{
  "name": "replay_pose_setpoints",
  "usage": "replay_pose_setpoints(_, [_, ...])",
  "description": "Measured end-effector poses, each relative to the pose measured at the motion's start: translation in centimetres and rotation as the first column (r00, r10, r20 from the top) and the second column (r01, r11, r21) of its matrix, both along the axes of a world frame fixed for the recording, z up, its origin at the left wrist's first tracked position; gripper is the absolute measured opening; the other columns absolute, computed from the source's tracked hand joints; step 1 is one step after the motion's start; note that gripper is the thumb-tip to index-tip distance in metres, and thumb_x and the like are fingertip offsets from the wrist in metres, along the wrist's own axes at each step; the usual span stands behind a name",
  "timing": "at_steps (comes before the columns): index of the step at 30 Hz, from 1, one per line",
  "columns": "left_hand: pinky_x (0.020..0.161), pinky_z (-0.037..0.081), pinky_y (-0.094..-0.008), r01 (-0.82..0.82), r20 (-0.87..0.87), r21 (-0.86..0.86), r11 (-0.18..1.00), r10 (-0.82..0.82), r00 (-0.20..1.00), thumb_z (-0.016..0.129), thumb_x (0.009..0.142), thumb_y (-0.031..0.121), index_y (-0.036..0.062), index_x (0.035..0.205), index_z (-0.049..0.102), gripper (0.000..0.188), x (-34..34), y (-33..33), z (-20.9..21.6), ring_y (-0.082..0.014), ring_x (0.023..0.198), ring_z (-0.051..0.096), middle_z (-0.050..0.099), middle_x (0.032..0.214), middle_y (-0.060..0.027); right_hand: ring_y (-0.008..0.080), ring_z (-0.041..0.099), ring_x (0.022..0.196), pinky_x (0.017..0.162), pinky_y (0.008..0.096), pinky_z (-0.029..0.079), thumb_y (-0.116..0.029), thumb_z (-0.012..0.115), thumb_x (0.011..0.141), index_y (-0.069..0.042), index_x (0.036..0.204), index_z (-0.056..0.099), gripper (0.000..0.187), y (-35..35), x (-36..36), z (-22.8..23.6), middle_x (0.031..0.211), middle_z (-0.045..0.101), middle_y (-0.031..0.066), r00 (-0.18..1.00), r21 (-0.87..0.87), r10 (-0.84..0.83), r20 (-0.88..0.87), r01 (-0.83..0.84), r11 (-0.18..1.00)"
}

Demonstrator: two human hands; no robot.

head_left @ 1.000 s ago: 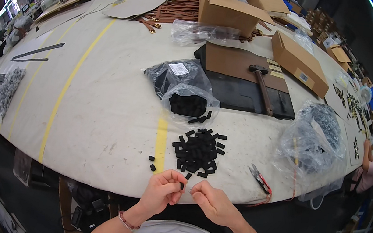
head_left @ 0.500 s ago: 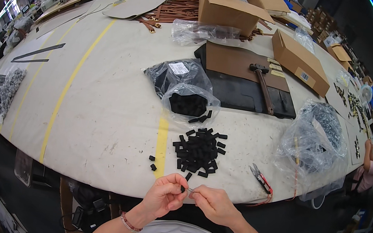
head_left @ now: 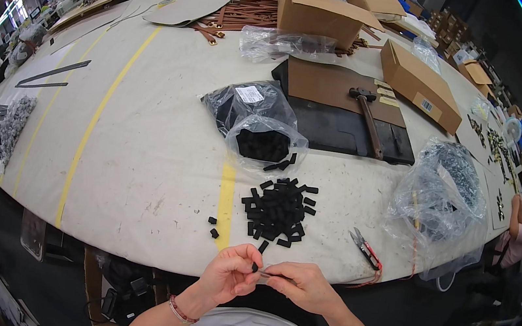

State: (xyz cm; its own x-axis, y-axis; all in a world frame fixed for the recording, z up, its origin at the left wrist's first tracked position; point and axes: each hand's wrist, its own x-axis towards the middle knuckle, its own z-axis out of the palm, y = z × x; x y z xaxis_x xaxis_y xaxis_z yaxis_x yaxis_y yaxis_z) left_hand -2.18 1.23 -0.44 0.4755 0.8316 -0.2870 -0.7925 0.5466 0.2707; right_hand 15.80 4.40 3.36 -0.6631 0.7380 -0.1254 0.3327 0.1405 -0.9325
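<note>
At the table's front edge, my left hand is closed, pinching a small black piece between thumb and fingertips. Just to its right, the fingers of my right hand pinch a slim, shiny metal-looking tool, whose tip meets the black piece. Its exact kind is too small to make out. Beyond my hands lies a heap of short black pieces, and two smaller black bits rest left of it. A clear plastic bag behind the heap spills more of the same pieces.
Red-handled thread snips lie at the right, near another clear bag. Farther back, a hammer rests on a black and brown slab. Brown straps and cardboard boxes fill the far side. Other people sit beyond the table.
My right hand has turned slightly, with its fingers stretched straighter along the thin tool. My left hand keeps its pinch in nearly the same place.
</note>
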Motion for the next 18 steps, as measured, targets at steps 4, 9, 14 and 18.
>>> replay_pose_setpoints(4, [0.036, 0.033, -0.0220, 0.012, 0.018, 0.008, 1.000, -0.012, 1.000, 0.042, 0.072, -0.003, -0.0012, 0.082, 0.050, 0.012, 0.00, -0.02, 0.03, -0.0124, 0.037, 0.038, 0.049, 0.056, -0.0107, 0.0124, 0.054, 0.057, 0.053, 0.0234, 0.042, -0.013, 0.057, 0.078, -0.003, 0.093, 0.059, 0.018, 0.06, 0.05, 0.14, 0.071, 0.060, 0.0095, 0.998, -0.259, -0.046, -0.033, 0.036, 0.965])
replay_pose_setpoints(9, [0.036, 0.033, -0.0219, 0.012, 0.012, 0.023, 1.000, -0.013, 1.000, 0.042, 0.072, -0.003, -0.0014, 0.082, 0.050, 0.013, 0.10, 0.03, 0.05, -0.0123, 0.037, 0.039, 0.050, 0.056, -0.0104, 0.0095, 0.051, 0.053, 0.050, 0.0223, 0.041, -0.013, 0.057, 0.078, -0.003, 0.094, 0.059, 0.019, 0.03, 0.12, -0.49, 0.067, 0.059, 0.0082, 0.998, -0.132, -0.049, -0.042, 0.043, 0.990])
replay_pose_setpoints(14, [0.035, 0.034, -0.0208, 0.017, -0.049, 0.029, 0.999, -0.016, 0.999, 0.043, 0.073, -0.002, -0.0021, 0.084, 0.051, 0.014, 0.01, 0.02, -0.30, -0.0114, 0.036, 0.041, 0.051, 0.057, -0.0103, 0.0093, 0.049, 0.049, 0.047, 0.0221, 0.040, -0.011, 0.056, 0.078, -0.004, 0.095, 0.060, 0.018, 0.03, 0.14, -0.29, 0.061, 0.057, 0.0071, 0.996, 0.018, 0.017, -0.086, -0.016, 1.000])
replay_pose_setpoints(18, [0.034, 0.034, -0.0204, 0.012, -0.048, 0.013, 1.000, -0.011, 0.999, 0.044, 0.072, -0.002, -0.0022, 0.084, 0.051, 0.014, -0.05, 0.02, -0.07, -0.0111, 0.036, 0.041, 0.052, 0.056, -0.0101, 0.0102, 0.050, 0.049, 0.046, 0.0220, 0.039, -0.008, 0.054, 0.078, -0.002, 0.089, 0.059, 0.014, -0.05, 0.07, -0.41, 0.058, 0.055, 0.0069, 0.997, -0.077, -0.049, -0.055, 0.045, 0.996])
